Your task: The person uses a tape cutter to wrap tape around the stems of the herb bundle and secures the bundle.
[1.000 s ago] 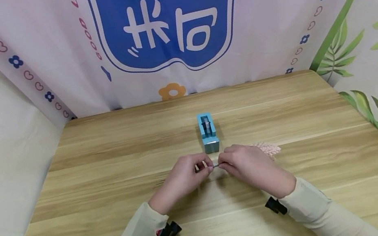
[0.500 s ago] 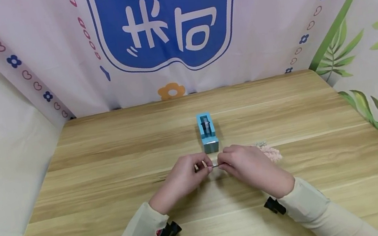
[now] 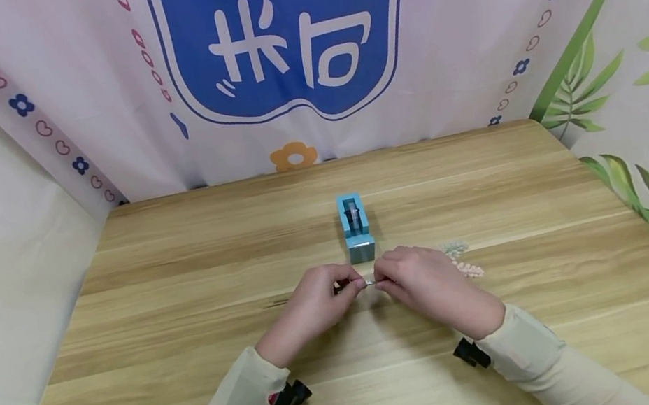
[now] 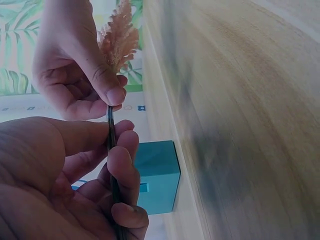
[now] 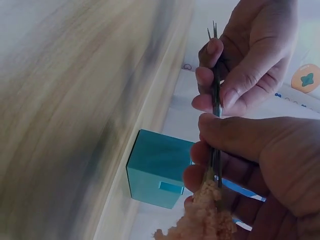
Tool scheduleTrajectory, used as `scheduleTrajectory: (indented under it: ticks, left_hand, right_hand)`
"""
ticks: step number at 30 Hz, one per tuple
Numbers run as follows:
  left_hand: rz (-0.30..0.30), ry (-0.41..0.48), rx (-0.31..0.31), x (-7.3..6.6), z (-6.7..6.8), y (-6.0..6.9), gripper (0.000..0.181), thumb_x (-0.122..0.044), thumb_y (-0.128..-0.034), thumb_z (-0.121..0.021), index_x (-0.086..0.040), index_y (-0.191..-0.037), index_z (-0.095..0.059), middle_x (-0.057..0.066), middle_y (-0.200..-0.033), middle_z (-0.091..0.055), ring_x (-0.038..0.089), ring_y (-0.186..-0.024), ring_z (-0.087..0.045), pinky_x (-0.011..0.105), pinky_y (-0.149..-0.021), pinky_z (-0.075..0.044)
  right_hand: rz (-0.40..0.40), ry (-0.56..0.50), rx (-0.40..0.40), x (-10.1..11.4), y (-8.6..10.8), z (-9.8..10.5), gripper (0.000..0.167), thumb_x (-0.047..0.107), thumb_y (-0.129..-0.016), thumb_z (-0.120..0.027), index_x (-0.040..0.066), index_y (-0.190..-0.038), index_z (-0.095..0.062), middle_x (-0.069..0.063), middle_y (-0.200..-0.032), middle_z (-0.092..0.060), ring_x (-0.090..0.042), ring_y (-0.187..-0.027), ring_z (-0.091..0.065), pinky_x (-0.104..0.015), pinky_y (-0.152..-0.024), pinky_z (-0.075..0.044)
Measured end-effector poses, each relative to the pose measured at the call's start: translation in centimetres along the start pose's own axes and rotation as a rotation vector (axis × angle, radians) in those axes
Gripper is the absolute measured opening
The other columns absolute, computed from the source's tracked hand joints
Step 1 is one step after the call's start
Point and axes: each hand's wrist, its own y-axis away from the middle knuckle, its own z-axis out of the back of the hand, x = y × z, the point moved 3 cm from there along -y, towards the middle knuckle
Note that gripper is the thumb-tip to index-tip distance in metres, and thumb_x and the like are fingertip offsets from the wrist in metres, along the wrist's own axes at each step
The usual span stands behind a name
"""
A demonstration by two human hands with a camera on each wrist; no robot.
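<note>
My left hand (image 3: 318, 303) and right hand (image 3: 430, 285) hold a thin bundle of dark flower stems (image 5: 216, 92) between them, just above the table. A short shiny band (image 4: 110, 114), which looks like clear tape, shows on the stems between the hands. The left fingers curl round the lower stems, whose ends stick out past them in the right wrist view. With thumb and fingers the right hand pinches the stems nearer the flower heads. A fluffy pink flower head (image 3: 469, 269) and a pale green one (image 3: 455, 249) stick out beyond the right hand.
A blue tape dispenser (image 3: 357, 229) with a clear roll stands on the wooden table (image 3: 192, 252), just beyond the hands. A printed curtain (image 3: 129, 134) hangs behind the table. Black wrist cameras (image 3: 291, 396) sit at both cuffs.
The flower heads have turned beside the right hand: only pink showed at first, and now pale green shows above it. The hands have hardly shifted and keep their hold on the stems.
</note>
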Motion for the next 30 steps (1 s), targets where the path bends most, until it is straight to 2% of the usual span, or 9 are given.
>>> scheduleTrajectory:
  ticks: [8,11,15,23,30]
  left_hand:
    - [0.014,0.014,-0.013,0.06,-0.03,0.02,0.009,-0.013,-0.1009,-0.070,-0.011,-0.096,-0.078,-0.001,-0.083,-0.067,0.013,-0.069,-0.055,0.024,-0.061,-0.044]
    - [0.011,-0.002,-0.019,0.05,-0.12,-0.09,0.009,-0.012,-0.1003,-0.070,-0.012,-0.096,-0.078,-0.002,-0.084,-0.068,0.013,-0.073,-0.056,0.025,-0.065,-0.046]
    - [0.001,-0.020,-0.026,-0.06,-0.23,-0.24,0.009,-0.010,-0.0997,-0.071,-0.012,-0.095,-0.078,-0.002,-0.087,-0.069,0.012,-0.079,-0.057,0.027,-0.071,-0.048]
    - [0.031,-0.040,-0.011,-0.10,-0.40,-0.40,0.008,-0.011,-0.1005,-0.069,-0.013,-0.097,-0.076,-0.002,-0.087,-0.067,0.013,-0.076,-0.056,0.026,-0.067,-0.047]
    - [0.038,-0.032,-0.001,0.08,-0.38,-0.42,0.013,-0.016,-0.1038,-0.066,-0.011,-0.104,-0.078,0.002,-0.092,-0.073,0.014,-0.074,-0.057,0.027,-0.066,-0.048]
  right_hand:
    - [-0.018,-0.001,0.044,0.06,-0.08,-0.23,0.016,0.022,-0.096,-0.078,0.017,-0.088,-0.064,0.010,-0.076,-0.064,-0.001,-0.061,-0.046,-0.018,-0.057,-0.042]
    - [-0.017,0.018,0.066,0.05,0.01,-0.19,0.014,0.022,-0.098,-0.075,0.016,-0.090,-0.065,0.010,-0.074,-0.063,-0.002,-0.059,-0.044,-0.019,-0.057,-0.042]
    - [-0.002,0.052,0.078,0.05,0.12,-0.02,0.012,0.021,-0.101,-0.071,0.017,-0.090,-0.069,0.010,-0.075,-0.063,-0.003,-0.061,-0.047,-0.024,-0.061,-0.047]
    - [0.014,0.059,0.044,-0.14,-0.03,0.04,0.012,0.021,-0.099,-0.074,0.019,-0.087,-0.073,0.012,-0.073,-0.063,-0.001,-0.061,-0.047,-0.024,-0.062,-0.049]
    - [-0.001,0.024,0.007,-0.35,-0.06,-0.09,0.010,0.020,-0.098,-0.075,0.019,-0.088,-0.074,0.011,-0.077,-0.067,-0.002,-0.067,-0.054,-0.026,-0.065,-0.052]
